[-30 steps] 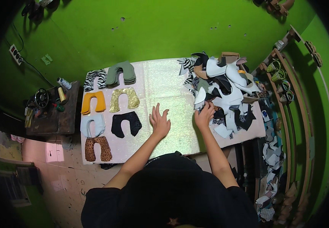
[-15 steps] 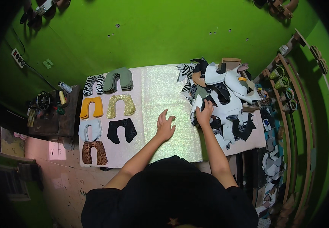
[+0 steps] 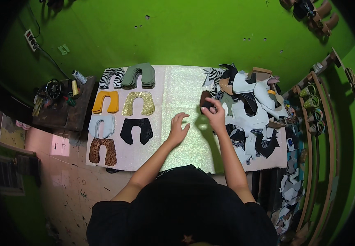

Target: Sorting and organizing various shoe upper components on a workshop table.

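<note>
Pinched in my right hand point(image 3: 215, 113) is a small dark brown piece point(image 3: 205, 99), raised above the table beside the scrap heap. My left hand point(image 3: 179, 129) hovers over the shiny pale gold sheet point(image 3: 177, 153), fingers apart and holding nothing. Right of my right hand lies a jumbled heap of cut pieces point(image 3: 243, 117) in white, black, tan and zebra print. On the left, horseshoe-shaped pieces lie sorted: zebra print point(image 3: 112, 76), a thick green stack point(image 3: 141, 74), yellow point(image 3: 108, 101), gold glitter point(image 3: 139, 102), white point(image 3: 108, 128), black point(image 3: 145, 129) and leopard print point(image 3: 110, 152).
A dark sewing machine table point(image 3: 58, 117) with thread spools point(image 3: 78, 76) stands at the left. Along the right side runs a wooden rack point(image 3: 329, 135) holding green woven footwear point(image 3: 308, 91). Scraps point(image 3: 291, 186) are piled below the table's right edge. A green wall point(image 3: 194, 37) rises behind.
My right hand has come away from the heap, up and leftward, with the dark brown piece in it. My left hand stays open over the sheet. The whole view has shifted slightly.
</note>
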Motion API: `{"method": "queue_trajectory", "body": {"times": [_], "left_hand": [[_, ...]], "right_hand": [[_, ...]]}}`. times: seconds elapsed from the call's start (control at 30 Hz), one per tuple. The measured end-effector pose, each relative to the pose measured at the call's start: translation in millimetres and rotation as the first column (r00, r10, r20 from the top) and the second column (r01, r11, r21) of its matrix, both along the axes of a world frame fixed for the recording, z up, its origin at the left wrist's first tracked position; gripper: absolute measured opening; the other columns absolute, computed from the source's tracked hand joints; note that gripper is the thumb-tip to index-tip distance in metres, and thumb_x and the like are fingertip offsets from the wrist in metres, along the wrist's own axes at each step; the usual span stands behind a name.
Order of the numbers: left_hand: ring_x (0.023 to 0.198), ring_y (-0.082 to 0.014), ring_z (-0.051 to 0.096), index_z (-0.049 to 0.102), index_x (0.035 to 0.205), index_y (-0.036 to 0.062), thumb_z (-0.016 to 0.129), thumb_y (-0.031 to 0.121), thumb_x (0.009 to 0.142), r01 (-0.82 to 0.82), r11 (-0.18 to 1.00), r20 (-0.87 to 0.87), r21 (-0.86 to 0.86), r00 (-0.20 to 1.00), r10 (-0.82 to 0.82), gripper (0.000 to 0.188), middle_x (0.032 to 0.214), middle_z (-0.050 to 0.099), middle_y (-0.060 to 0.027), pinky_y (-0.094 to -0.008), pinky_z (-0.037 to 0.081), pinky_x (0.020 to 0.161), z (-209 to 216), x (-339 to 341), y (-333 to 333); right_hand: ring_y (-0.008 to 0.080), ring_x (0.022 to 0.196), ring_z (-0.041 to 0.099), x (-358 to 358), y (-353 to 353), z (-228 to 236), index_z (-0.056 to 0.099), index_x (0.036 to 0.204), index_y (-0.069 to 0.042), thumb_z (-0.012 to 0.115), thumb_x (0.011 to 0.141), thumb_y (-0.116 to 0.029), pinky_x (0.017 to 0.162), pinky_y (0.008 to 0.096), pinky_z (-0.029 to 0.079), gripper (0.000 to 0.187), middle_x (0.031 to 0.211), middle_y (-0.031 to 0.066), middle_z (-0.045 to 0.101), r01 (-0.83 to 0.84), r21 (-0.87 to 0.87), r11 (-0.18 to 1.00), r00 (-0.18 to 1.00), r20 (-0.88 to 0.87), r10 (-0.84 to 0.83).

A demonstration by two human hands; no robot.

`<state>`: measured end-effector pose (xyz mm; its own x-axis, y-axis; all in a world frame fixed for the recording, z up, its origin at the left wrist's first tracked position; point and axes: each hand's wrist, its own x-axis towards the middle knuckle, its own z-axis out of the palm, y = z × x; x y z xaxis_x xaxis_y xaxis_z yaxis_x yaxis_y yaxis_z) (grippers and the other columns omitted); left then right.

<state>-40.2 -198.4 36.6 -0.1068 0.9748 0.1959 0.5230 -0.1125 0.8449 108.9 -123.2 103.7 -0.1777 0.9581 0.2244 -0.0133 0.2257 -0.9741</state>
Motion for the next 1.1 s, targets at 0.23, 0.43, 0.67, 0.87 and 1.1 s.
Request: {"method": "queue_trajectory", "body": {"times": [0.23, 0.43, 0.67, 0.87, 1.1], "left_hand": [[0.111, -0.0225, 0.043, 0.039, 0.123, 0.0079, 0.064, 0.016, 0.077, -0.034, 0.999, 0.532, 0.004, 0.846, 0.027, 0.052, 0.120, 0.043, -0.0129, -0.0349, 0.038, 0.089, 18.8, -20.5, 1.9], [0.099, -0.0150, 0.051, 0.040, 0.120, 0.0050, 0.066, 0.009, 0.076, 0.249, 0.965, 0.703, -0.080, 0.701, -0.123, 0.051, 0.102, 0.055, -0.0079, -0.0286, 0.040, 0.086, 39.8, -40.2, -5.3], [0.095, -0.0139, 0.054, 0.045, 0.116, 0.0018, 0.069, 0.006, 0.073, 0.284, 0.951, 0.856, -0.124, 0.515, -0.042, 0.050, 0.100, 0.058, -0.0069, -0.0278, 0.043, 0.085, 33.1, -47.5, -18.8], [0.083, -0.0118, 0.058, 0.050, 0.110, 0.0029, 0.058, 0.018, 0.084, 0.346, 0.906, 0.822, -0.243, 0.570, 0.003, 0.031, 0.089, 0.060, -0.0042, -0.0245, 0.047, 0.074, 23.4, -52.9, -31.9], [0.073, -0.0162, 0.059, 0.043, 0.109, 0.0026, 0.046, 0.019, 0.090, 0.318, 0.930, 0.920, -0.182, 0.390, 0.046, 0.025, 0.081, 0.058, -0.0071, -0.0279, 0.049, 0.067, 23.7, -69.6, -51.9]], "right_hand": [[0.0097, 0.071, 0.055, -11.2, -21.0, 6.9, 0.046, 0.121, -0.001, 0.068, 0.070, -0.011, 0.064, 0.0211, 0.047, 0.056, 0.097, 0.0045, 0.056, -0.741, -0.373, 0.559, 0.668, -0.502, 0.550], [0.0103, 0.062, 0.051, -9.5, -24.9, -5.2, 0.045, 0.120, 0.001, 0.055, 0.076, -0.001, 0.055, 0.0215, 0.042, 0.046, 0.083, 0.0051, 0.054, -0.819, -0.392, 0.419, 0.573, -0.592, 0.567], [0.0153, 0.061, 0.055, -8.8, -29.6, 0.6, 0.045, 0.105, 0.001, 0.042, 0.086, -0.009, 0.053, 0.0248, 0.045, 0.022, 0.074, 0.0111, 0.055, -0.672, -0.536, 0.511, 0.739, -0.520, 0.428], [0.0178, 0.065, 0.060, -9.8, -30.2, 1.8, 0.045, 0.101, 0.002, 0.041, 0.090, -0.012, 0.058, 0.0264, 0.052, 0.018, 0.082, 0.0147, 0.058, -0.557, -0.591, 0.584, 0.830, -0.367, 0.421], [0.0216, 0.075, 0.063, -29.0, -36.9, -19.0, 0.048, 0.099, 0.003, 0.049, 0.088, -0.011, 0.063, 0.0291, 0.054, 0.018, 0.083, 0.0115, 0.058, -0.440, -0.665, 0.603, 0.886, -0.213, 0.411]]}}
